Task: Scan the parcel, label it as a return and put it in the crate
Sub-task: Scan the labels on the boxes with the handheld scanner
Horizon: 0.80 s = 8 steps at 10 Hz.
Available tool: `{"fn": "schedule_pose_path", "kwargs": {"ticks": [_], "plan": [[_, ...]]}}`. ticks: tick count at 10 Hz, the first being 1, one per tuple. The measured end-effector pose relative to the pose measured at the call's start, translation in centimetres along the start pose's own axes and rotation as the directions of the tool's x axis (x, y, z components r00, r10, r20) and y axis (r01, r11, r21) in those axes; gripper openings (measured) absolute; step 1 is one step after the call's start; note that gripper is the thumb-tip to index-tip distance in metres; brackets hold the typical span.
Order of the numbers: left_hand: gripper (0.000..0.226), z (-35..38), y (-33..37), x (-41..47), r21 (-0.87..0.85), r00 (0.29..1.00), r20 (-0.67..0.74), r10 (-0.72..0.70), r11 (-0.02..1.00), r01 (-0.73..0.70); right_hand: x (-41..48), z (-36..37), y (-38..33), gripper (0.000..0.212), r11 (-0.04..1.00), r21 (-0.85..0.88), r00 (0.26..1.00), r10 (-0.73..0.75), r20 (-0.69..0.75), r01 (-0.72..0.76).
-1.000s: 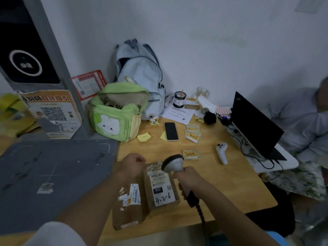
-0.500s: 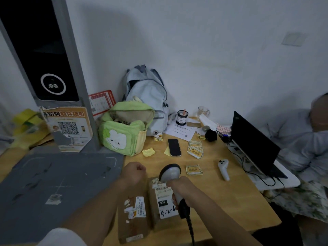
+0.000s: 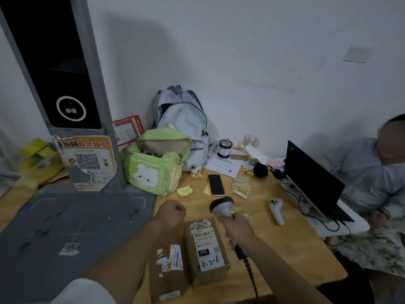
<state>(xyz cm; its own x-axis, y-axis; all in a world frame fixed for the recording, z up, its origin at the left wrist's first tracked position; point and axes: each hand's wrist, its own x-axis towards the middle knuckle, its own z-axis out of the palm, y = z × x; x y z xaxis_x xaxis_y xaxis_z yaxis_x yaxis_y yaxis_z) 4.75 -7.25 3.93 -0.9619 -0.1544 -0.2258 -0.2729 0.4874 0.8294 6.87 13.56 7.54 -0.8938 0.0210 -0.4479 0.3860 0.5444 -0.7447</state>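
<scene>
A small brown parcel (image 3: 206,251) lies flat on the wooden table (image 3: 285,249), near its front edge, its white label marked "032" and "4-2-6" facing up. A second parcel (image 3: 167,275) lies just beside it on the left. The right hand (image 3: 237,228) is wrapped around the grip of a grey handheld scanner (image 3: 221,208), whose head stands just above the far right corner of the labelled parcel; its dark cable (image 3: 249,273) trails toward the viewer. The left hand (image 3: 172,213) is curled into a fist, holding nothing visible, just beyond the parcels. Yellow return stickers (image 3: 241,189) lie farther back, beside a black phone (image 3: 216,184). A green bag (image 3: 153,165), a laptop (image 3: 311,183) and a white controller (image 3: 276,210) surround the work area.
</scene>
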Motion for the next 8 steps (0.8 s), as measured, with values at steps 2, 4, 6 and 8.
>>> {"fn": "schedule_pose_path", "kwargs": {"ticks": [2,4,6,8], "plan": [[0.011,0.6,-0.8,-0.2,0.049,1.000,0.028,0.003,0.999,-0.004,1.8,-1.4,2.8,0.021,0.986,0.105,0.991,0.131,-0.025,-0.128],[0.027,0.8,-3.7,-0.9,0.064,0.999,0.023,-0.025,0.998,0.023,4.2,-1.7,7.9,0.014,0.957,-0.217,0.982,0.187,-0.038,-0.191],[0.025,1.1,-5.8,-0.9,0.032,1.000,-0.004,-0.025,0.999,0.025,6.4,-0.2,12.5,0.048,0.908,-0.404,0.994,0.103,-0.044,-0.112],[0.033,2.5,-7.8,-0.6,0.010,0.982,0.072,-0.177,0.984,0.176,7.4,2.7,15.6,0.060,0.957,-0.248,0.987,0.131,-0.093,-0.151]]}}
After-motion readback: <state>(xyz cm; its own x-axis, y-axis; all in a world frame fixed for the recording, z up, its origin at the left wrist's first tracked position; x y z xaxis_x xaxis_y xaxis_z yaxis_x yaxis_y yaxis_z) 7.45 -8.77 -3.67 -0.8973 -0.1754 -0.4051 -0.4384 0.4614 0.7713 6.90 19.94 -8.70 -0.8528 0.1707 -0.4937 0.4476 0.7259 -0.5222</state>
